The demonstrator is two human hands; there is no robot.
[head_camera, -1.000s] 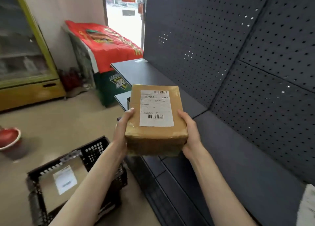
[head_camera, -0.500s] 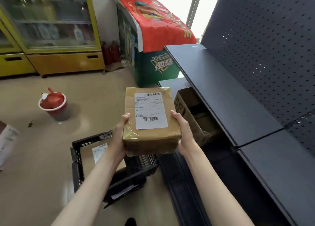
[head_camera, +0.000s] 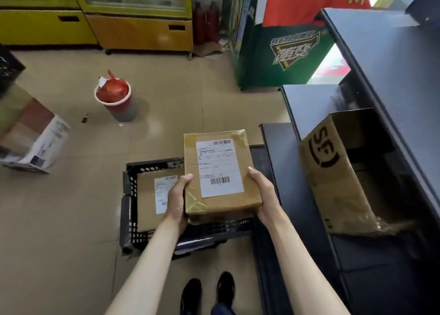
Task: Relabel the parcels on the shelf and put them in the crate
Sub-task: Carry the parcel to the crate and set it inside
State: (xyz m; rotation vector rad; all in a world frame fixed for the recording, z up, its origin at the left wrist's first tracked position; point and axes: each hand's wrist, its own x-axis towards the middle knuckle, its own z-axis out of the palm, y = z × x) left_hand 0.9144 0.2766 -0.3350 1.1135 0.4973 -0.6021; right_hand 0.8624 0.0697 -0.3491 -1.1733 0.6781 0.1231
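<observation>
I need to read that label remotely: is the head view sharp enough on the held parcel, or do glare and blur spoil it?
Head view: parcel fairly sharp, its barcodes distinct but the small print unreadable; tape at its corners shines; the frame's edges blur and bend, as at the shelf; both hands, left hand and right hand, sit clear of the label.
</observation>
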